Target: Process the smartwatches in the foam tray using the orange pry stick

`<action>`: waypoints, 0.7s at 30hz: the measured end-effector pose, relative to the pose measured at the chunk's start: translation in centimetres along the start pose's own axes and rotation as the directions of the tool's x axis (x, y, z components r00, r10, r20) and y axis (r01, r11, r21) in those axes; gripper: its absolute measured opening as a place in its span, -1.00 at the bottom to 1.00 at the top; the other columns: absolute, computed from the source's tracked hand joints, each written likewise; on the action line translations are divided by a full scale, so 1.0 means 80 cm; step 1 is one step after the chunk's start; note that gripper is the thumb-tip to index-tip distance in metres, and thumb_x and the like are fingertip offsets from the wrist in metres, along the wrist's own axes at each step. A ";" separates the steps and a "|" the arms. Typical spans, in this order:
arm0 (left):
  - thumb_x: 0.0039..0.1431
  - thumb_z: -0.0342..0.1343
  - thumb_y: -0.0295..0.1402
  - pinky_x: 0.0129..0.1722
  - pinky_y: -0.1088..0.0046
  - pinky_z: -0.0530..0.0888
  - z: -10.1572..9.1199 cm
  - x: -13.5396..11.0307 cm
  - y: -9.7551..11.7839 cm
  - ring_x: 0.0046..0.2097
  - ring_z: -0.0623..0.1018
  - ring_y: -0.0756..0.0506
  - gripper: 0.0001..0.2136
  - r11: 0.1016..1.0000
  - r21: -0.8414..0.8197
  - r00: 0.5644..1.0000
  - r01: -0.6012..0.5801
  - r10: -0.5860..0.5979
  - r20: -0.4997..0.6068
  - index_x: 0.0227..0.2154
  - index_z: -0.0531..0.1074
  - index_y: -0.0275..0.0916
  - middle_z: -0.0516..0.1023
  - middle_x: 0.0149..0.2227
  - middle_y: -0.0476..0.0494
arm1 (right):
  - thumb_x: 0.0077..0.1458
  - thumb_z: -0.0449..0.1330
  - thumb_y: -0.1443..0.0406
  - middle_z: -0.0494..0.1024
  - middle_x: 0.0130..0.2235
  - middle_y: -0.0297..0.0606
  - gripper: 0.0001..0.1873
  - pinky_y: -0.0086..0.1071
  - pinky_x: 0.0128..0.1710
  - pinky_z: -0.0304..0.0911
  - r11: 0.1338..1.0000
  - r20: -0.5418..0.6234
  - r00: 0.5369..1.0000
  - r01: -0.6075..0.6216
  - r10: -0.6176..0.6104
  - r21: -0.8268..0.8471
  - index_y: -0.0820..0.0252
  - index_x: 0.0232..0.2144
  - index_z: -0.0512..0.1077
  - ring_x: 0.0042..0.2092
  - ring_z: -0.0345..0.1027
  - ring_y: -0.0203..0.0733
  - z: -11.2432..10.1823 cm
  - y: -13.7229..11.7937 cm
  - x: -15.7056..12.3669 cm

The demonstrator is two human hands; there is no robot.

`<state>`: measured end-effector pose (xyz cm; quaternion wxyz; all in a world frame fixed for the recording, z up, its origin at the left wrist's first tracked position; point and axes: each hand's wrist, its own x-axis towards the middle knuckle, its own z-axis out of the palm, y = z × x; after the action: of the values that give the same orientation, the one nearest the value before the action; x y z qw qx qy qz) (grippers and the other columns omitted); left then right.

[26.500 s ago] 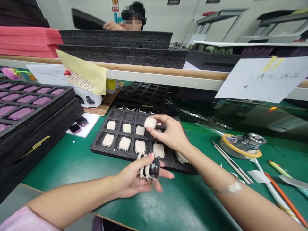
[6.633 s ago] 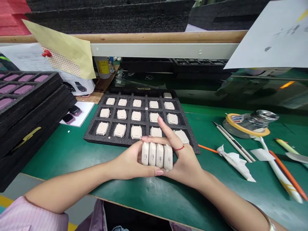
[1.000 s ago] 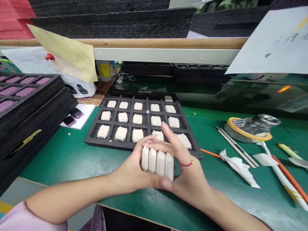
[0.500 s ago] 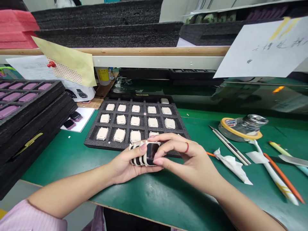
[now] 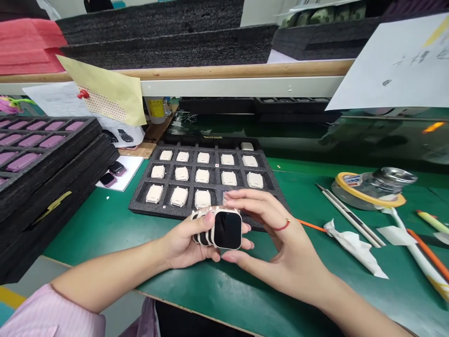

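Observation:
My left hand (image 5: 187,245) is shut on a stack of several cream smartwatches (image 5: 219,229), the front one showing a black screen (image 5: 228,230). My right hand (image 5: 277,231) stands open around that front watch, with the fingers along its top edge and the thumb just below. Behind both hands lies a black foam tray (image 5: 138,206) holding rows of cream watch bodies, and one such watch (image 5: 202,199) sits just past my left fingers. My right fingertips hide part of the tray's front row.
On the left stand stacked foam trays (image 5: 52,180) holding purple watch bodies. Two dark watches lie on a white card (image 5: 121,180). On the right, the green mat holds a taped jar (image 5: 368,189), a tissue (image 5: 354,248) and slim tools (image 5: 351,217).
The stack has turned so the front screen now faces me squarely, where earlier its edges showed. My right hand has eased from the stack's back and moved to its front.

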<state>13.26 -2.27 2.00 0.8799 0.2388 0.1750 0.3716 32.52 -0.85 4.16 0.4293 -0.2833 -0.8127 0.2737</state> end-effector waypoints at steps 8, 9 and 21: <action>0.02 0.34 0.07 -0.58 0.69 0.35 -0.001 0.001 -0.001 -0.44 0.60 0.00 -0.48 0.999 0.036 1.000 0.025 -0.025 -0.014 -0.23 0.65 -0.36 0.68 -0.32 -0.26 | 0.06 0.42 0.26 0.52 0.05 -0.13 -0.46 -0.25 0.01 0.51 0.994 -0.024 0.998 0.060 -0.062 -0.096 0.05 0.08 0.39 0.10 0.46 -0.06 0.004 -0.002 -0.001; 0.02 0.34 0.07 -0.60 0.68 0.33 0.000 0.001 -0.001 -0.45 0.59 0.00 -0.48 0.999 0.044 1.000 0.018 -0.017 -0.016 -0.23 0.65 -0.36 0.67 -0.32 -0.26 | 0.06 0.42 0.27 0.53 0.04 -0.13 -0.46 -0.23 0.02 0.51 0.992 -0.023 0.997 0.069 -0.072 -0.104 0.04 0.08 0.39 0.09 0.47 -0.05 0.004 -0.003 0.000; 0.10 0.35 -0.07 -0.60 0.68 0.33 0.000 0.001 -0.004 -0.22 0.69 -0.12 -0.62 0.997 -0.067 1.000 -0.028 0.029 0.008 -0.12 0.60 -0.22 0.68 -0.21 -0.19 | 0.16 0.26 0.42 0.46 0.18 -0.15 -0.39 -0.06 0.20 0.42 0.995 -0.167 0.986 0.015 0.001 0.095 -0.07 0.22 0.32 0.22 0.40 0.01 -0.009 -0.006 -0.004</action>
<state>13.53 -2.41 1.78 0.8828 0.2132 0.1549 0.3887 33.18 -1.22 4.66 0.5098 -0.2815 -0.7608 0.2864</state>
